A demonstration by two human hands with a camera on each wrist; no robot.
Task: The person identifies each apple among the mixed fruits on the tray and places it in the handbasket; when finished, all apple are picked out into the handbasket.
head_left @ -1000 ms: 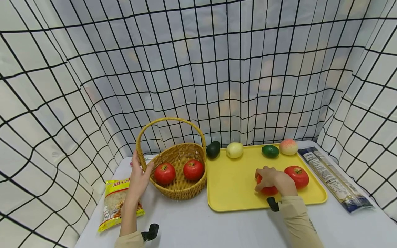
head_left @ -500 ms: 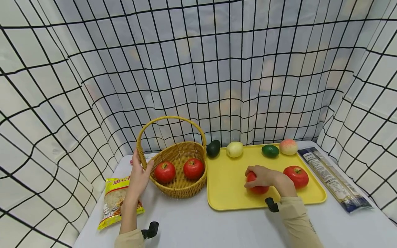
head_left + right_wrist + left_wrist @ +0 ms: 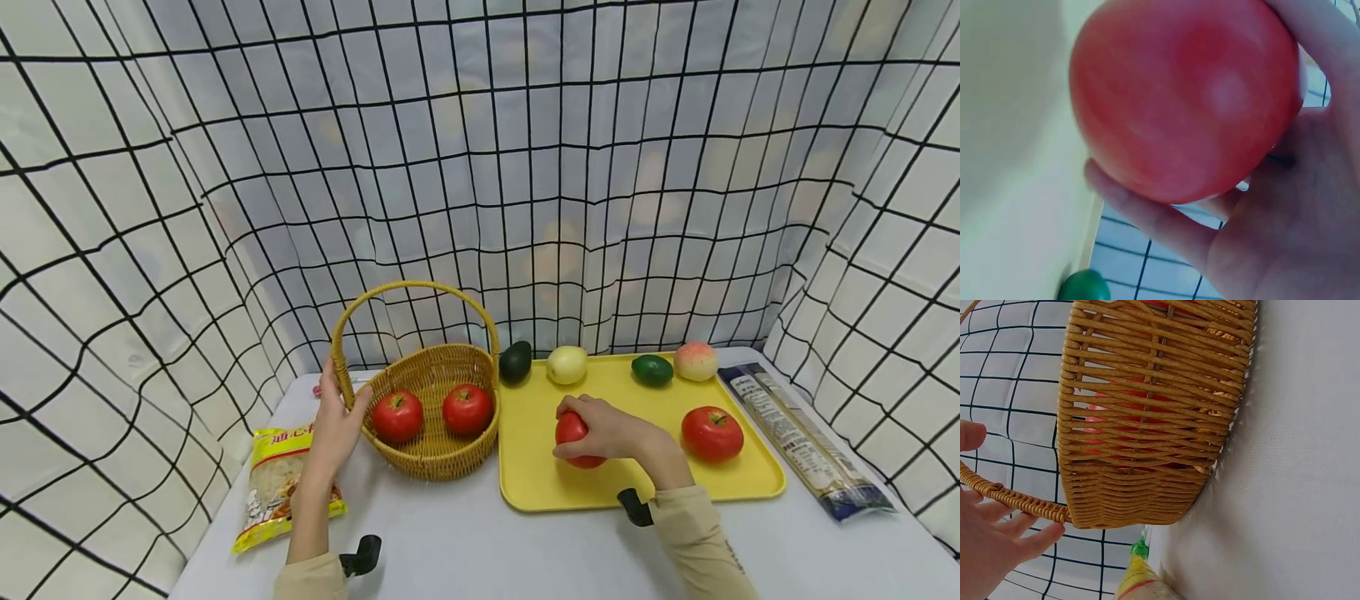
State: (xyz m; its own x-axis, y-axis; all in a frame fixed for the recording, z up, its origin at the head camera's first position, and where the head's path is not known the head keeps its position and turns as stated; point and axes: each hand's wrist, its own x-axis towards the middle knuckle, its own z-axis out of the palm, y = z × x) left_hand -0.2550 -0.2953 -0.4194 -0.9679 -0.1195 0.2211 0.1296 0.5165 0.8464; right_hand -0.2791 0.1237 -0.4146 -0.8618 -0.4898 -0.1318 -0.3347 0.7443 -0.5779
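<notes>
A round red apple (image 3: pixel 572 429) is gripped in my right hand (image 3: pixel 611 429), low over the left half of the yellow tray (image 3: pixel 525 483). In the right wrist view the fingers and thumb curve round the apple (image 3: pixel 1179 100), hiding part of it. My left hand (image 3: pixel 339 425) stands at the left side of the wicker basket (image 3: pixel 435 467). Its straight fingers touch the handle (image 3: pixel 1016 499), while the thumb lies on the handle's other side. Two red apples sit inside the basket, the left one (image 3: pixel 397 417) and the right one (image 3: pixel 467 409).
Another red apple (image 3: pixel 712 434), a dark green avocado (image 3: pixel 515 362), a pale yellow fruit (image 3: pixel 567 365), a smaller green fruit (image 3: pixel 652 370) and a peach (image 3: pixel 696 362) lie on or against the tray. A yellow food bag (image 3: pixel 277 483) and a long packet (image 3: pixel 806 437) flank everything. Netting (image 3: pixel 555 200) surrounds the table.
My right hand has moved left across the tray with the apple in its grip, away from the other apple at the right. The left hand and basket stay almost where they were.
</notes>
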